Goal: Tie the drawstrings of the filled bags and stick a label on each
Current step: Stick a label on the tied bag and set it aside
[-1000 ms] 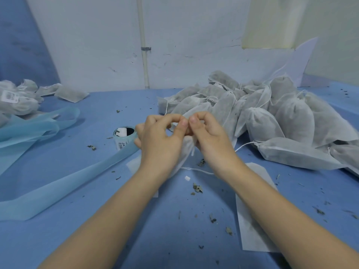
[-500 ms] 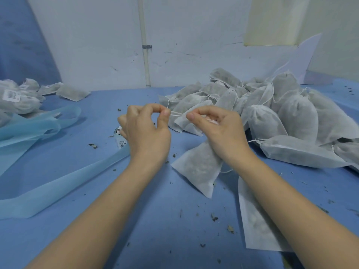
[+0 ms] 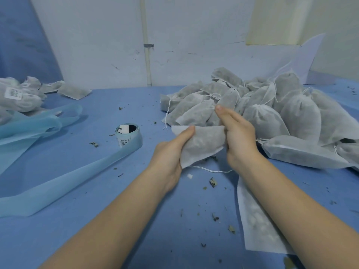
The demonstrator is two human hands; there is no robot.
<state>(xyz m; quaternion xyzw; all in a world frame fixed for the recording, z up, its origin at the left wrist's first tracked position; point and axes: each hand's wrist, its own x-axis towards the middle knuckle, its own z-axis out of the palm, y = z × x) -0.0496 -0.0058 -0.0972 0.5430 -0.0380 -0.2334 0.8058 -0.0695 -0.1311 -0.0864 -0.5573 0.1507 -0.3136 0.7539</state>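
Fingers (image 3: pixel 186 133) of both hands grip one bag (image 3: pixel 204 144).

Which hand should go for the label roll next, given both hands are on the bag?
Probably the left hand: the label roll lies on its side of the held bag, with open table between. The right hand would have to cross over.

A filled white mesh bag (image 3: pixel 204 144) lies sideways above the blue table at centre, its drawstring (image 3: pixel 210 169) trailing beneath. A pile of filled bags (image 3: pixel 272 117) sits at two o'clock, labelled bags (image 3: pixel 19 96) at ten, the label roll (image 3: pixel 128 135) at eleven.
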